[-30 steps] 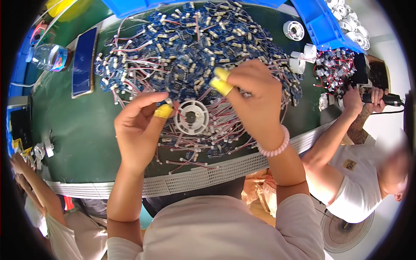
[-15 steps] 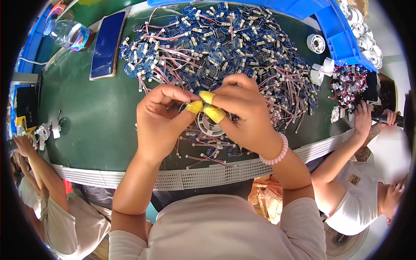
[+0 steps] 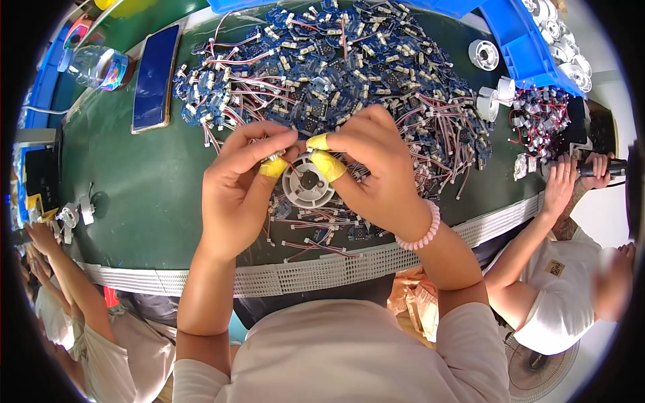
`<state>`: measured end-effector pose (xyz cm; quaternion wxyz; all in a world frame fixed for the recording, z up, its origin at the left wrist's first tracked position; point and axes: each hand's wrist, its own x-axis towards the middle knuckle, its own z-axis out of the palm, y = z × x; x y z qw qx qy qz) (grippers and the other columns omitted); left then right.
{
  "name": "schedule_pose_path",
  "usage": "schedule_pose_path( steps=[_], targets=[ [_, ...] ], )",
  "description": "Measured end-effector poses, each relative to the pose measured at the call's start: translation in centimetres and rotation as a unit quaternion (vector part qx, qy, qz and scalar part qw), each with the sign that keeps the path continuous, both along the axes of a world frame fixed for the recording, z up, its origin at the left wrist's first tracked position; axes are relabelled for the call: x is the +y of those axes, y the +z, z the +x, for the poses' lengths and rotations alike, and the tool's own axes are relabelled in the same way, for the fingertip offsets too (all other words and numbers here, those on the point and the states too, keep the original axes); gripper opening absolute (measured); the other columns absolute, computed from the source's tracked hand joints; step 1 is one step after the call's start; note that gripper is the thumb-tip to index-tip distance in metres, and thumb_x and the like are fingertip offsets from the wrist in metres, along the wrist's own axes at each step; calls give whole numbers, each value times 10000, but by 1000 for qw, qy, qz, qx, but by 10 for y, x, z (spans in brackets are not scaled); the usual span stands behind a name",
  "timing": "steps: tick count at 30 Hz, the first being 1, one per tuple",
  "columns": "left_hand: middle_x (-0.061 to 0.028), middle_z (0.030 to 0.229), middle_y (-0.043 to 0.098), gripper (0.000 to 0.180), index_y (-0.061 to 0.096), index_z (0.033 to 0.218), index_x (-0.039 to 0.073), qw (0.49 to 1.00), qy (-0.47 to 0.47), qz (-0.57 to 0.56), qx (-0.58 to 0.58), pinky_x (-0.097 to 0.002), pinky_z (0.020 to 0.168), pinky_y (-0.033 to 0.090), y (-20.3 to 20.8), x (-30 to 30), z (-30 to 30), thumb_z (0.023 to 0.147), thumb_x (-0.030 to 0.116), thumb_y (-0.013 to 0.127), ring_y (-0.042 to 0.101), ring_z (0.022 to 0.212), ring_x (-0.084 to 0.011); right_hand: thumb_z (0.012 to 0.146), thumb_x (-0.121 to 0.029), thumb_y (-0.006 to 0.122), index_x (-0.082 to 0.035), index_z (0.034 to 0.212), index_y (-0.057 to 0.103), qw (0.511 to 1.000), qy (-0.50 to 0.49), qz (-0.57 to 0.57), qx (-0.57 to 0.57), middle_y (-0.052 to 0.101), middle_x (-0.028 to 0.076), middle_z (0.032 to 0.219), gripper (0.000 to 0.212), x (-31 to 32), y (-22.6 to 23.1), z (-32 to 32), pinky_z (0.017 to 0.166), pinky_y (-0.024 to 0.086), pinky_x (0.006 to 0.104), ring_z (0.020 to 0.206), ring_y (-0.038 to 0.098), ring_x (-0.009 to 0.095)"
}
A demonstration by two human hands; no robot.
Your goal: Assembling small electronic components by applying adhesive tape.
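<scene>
My left hand point(image 3: 235, 185) pinches a small silvery part point(image 3: 274, 156) between thumb and fingers; a thin red wire runs down beside it. Close by, my right hand point(image 3: 383, 178) has thumb and forefinger pressed together on a small pale piece point(image 3: 310, 150), too small to make out fully. Yellow wraps cover my left thumb and my right thumb and forefinger. Just below the fingertips is a round white plastic housing point(image 3: 308, 201) with a dark centre. It lies among white-plugged wire leads point(image 3: 322, 245).
A large heap of blue circuit boards point(image 3: 363, 74) covers the far table. At left stand a phone point(image 3: 156, 77) and a plastic bottle point(image 3: 97, 67). A blue bin point(image 3: 531, 67), white housings point(image 3: 487, 104) and small wired parts point(image 3: 541, 124) lie right. Co-workers' hands point(image 3: 561, 185) flank both sides.
My hands have moved slightly apart, so the white housing shows more fully and the silvery part in my left fingers is visible. The whole view has shifted a little.
</scene>
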<state>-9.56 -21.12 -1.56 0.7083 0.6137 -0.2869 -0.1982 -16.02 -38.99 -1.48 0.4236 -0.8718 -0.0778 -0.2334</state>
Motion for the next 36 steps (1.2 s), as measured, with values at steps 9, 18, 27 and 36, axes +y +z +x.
schedule_pose_path(
  steps=[9, 18, 27, 36],
  targets=[
    [-109, 1016, 600, 235, 577, 1068, -66, 995, 69, 20, 66, -273, 811, 522, 1, 1, -7, 844, -117, 524, 617, 920, -166, 706, -98, 663, -66, 820, 599, 1000, 28, 11, -1, 552, 46, 744, 134, 5, -2, 7, 676, 360, 369, 772, 497, 247],
    [-95, 985, 568, 214, 612, 993, -55, 997, 56, 17, 49, -269, 791, 529, 2, -1, -6, 817, -150, 535, 612, 896, -167, 709, -108, 657, -79, 811, 595, 999, 21, -25, -23, 570, 23, 762, 122, 7, -1, 3, 706, 333, 369, 797, 504, 237],
    [-100, 868, 586, 194, 647, 931, -50, 997, -8, 54, 52, -242, 672, 509, 19, 11, -10, 773, -147, 594, 620, 752, -163, 692, -149, 730, -112, 676, 632, 985, 134, 107, 14, 583, -34, 634, 106, -3, 4, 0, 753, 303, 328, 918, 606, 171],
    [-83, 981, 617, 214, 621, 1025, 0, 956, 192, 171, -143, -268, 810, 459, 49, 96, 7, 818, -46, 586, 599, 890, -171, 710, -44, 749, -47, 983, 683, 973, -219, 21, -63, 671, 51, 862, 281, -87, 11, -22, 655, 466, 252, 811, 601, 134]
  ],
)
